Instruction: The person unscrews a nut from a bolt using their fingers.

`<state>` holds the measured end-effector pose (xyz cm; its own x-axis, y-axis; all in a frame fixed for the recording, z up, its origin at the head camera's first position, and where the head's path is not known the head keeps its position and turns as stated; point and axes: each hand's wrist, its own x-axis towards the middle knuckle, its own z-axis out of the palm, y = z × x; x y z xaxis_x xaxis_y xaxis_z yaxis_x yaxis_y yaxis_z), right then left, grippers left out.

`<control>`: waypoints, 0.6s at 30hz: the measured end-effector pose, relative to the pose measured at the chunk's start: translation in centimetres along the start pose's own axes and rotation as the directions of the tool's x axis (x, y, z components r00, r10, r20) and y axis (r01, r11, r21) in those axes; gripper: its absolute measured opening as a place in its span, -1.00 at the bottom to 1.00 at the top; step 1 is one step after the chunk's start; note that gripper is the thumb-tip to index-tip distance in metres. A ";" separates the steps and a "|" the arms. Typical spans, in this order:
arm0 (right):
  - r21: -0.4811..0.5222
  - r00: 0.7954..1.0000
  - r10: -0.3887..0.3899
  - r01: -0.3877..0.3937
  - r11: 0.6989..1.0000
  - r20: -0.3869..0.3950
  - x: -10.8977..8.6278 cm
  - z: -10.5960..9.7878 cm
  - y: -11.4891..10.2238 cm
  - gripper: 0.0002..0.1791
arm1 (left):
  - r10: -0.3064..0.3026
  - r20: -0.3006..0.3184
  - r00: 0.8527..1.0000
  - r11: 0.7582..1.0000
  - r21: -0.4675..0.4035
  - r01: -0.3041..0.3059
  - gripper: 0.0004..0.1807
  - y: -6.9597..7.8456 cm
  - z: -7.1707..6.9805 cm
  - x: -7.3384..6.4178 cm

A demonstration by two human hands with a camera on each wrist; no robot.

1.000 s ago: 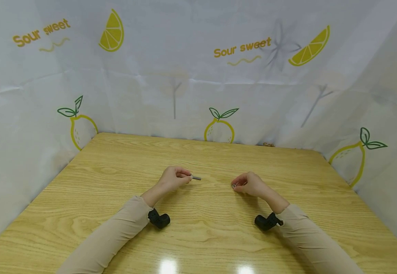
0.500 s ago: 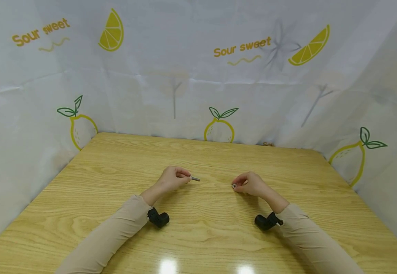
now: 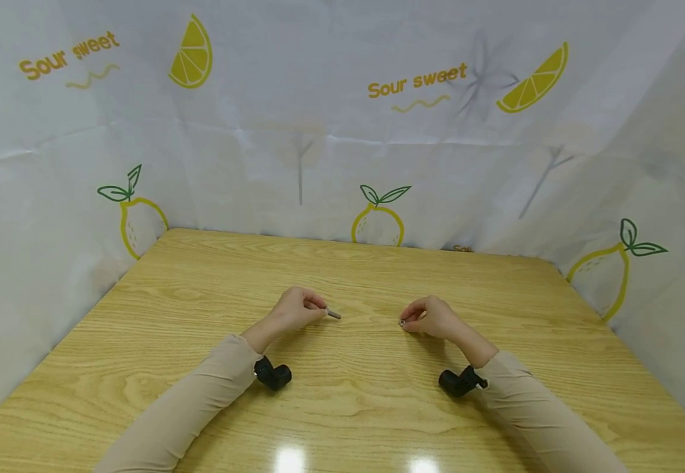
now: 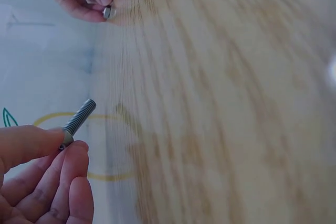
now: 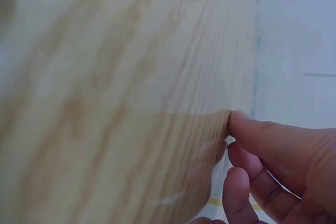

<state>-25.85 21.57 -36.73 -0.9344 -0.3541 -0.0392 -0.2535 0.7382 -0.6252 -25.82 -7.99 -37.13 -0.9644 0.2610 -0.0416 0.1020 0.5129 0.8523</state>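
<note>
My left hand [image 3: 297, 310] pinches a metal bolt [image 3: 333, 315] by its head between thumb and fingers. The bolt's threaded shank [image 4: 81, 116] sticks out free, pointing right and slightly toward me in the head view. Across from it, my right hand [image 3: 435, 318] pinches a small metal nut [image 3: 402, 322] at its fingertips. The left wrist view shows that nut [image 4: 107, 12] by the thumb tip. In the right wrist view the thumb [image 5: 262, 132] hides nearly all of it. A gap separates bolt and nut, and both hands are over the table.
The wood-grain table [image 3: 342, 401] stretches beneath both hands. A pale curtain [image 3: 247, 164] with lemon prints stands along its back and sides. Black wrist-worn devices [image 3: 272, 374] sit below the wrists, next to beige sleeves [image 3: 200, 401].
The bolt's free end has tipped downward in the head view, toward me. The nut has turned a little in my right fingertips. Both hands stay nearly in place.
</note>
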 end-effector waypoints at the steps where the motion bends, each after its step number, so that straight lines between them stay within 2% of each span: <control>1: -0.002 1.000 -0.001 0.001 1.000 0.000 0.0 0.0 0.0 -0.85 | -0.005 0.004 1.000 1.000 0.006 0.004 -0.86 0.0 0.0 0.0; 18: 0.004 1.000 0.007 -0.007 1.000 0.001 0.0 0.0 0.0 -0.85 | 0.020 0.022 1.000 0.988 0.152 -0.023 -0.88 0.0 -0.2 -0.1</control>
<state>-25.87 21.50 -36.73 -0.9360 -0.3491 -0.0444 -0.2455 0.7383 -0.6282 -25.74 -8.17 -37.02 -0.9567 0.2888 -0.0361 0.1599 0.6251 0.7640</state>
